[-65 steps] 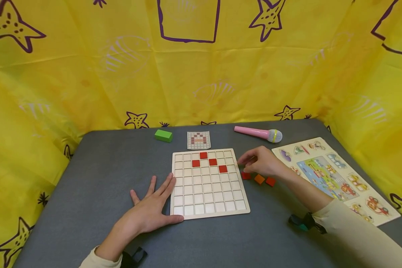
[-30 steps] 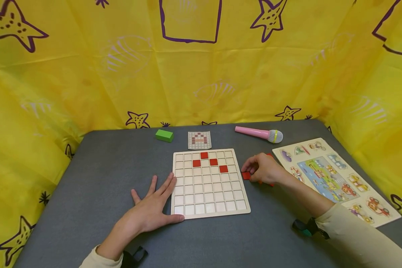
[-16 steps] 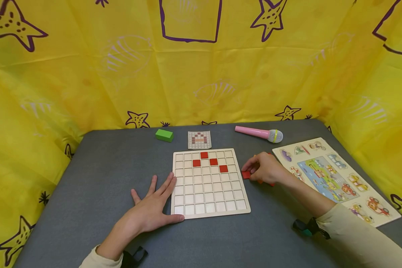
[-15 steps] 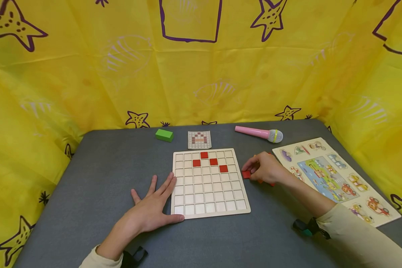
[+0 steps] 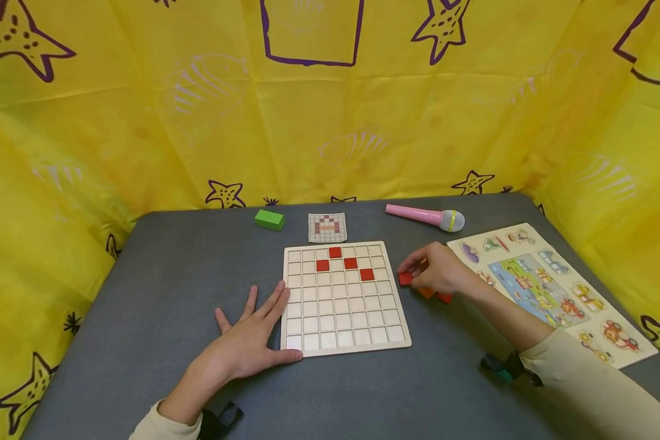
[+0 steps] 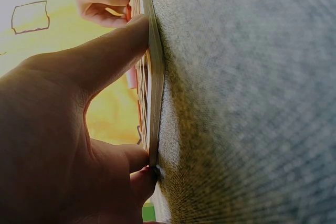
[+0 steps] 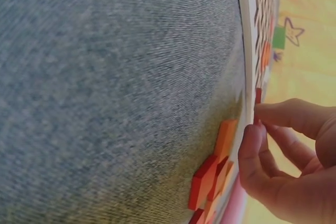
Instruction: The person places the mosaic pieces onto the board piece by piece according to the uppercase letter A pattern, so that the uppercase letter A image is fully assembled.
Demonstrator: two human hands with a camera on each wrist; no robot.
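Red square tile (image 5: 405,278) is in the right hand (image 5: 433,269): fingers pinch it by thumb and index, just off the right edge of the grid board (image 5: 343,307). Seems raised above the bench (image 5: 181,269); held edge-on in the right wrist view, flat faces between the fingertips, likely so it stays level.

Left hand (image 5: 247,345): fingers spread, straight, touching the board's left edge, thumb at its near-left corner. Probably steadying it, no grip.

Grid board lies flat, seven cells by seven. Four red tiles (image 5: 351,263) sit one per cell: top row middle, second row one each side of middle, third row one further right.

Loose orange tile (image 5: 426,293) and loose red tile (image 5: 444,298) under the right hand, in a small heap; count hidden by the hand. Presumably kept there for easy reach.

Pattern card (image 5: 327,228) just beyond the board, facing the person, likely for reference; prints a peaked red shape with an orange bar.

Farther out: green block (image 5: 269,220) left of the card, pink toy microphone (image 5: 423,217) lying right of it. Wooden puzzle board (image 5: 631,357) angled at right, picture pieces around a town scene; cannot tell if all are seated, forearm covers part.
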